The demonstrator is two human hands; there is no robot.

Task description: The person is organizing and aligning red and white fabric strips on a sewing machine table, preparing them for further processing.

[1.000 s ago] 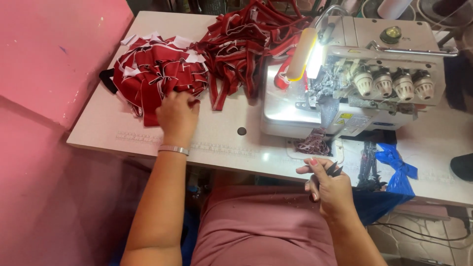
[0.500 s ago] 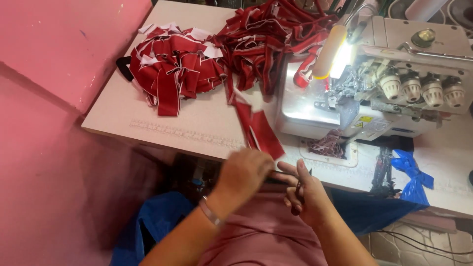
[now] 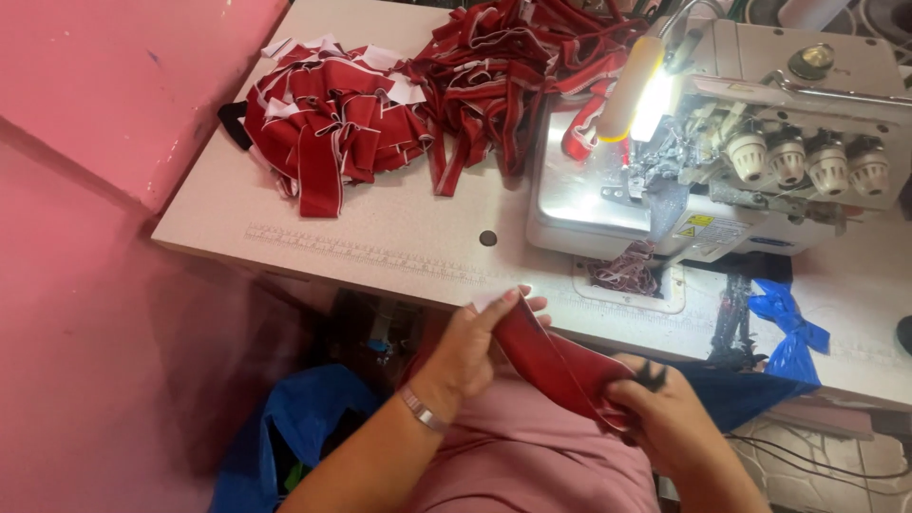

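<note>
Over the lap, the left hand pinches the upper end of a red fabric strip, fingers closed around it. The right hand grips the strip's lower end in a closed fist, with small black snips poking out. Beyond, on the sewing table, sit two heaps of red strips and a lit overlock machine.
</note>
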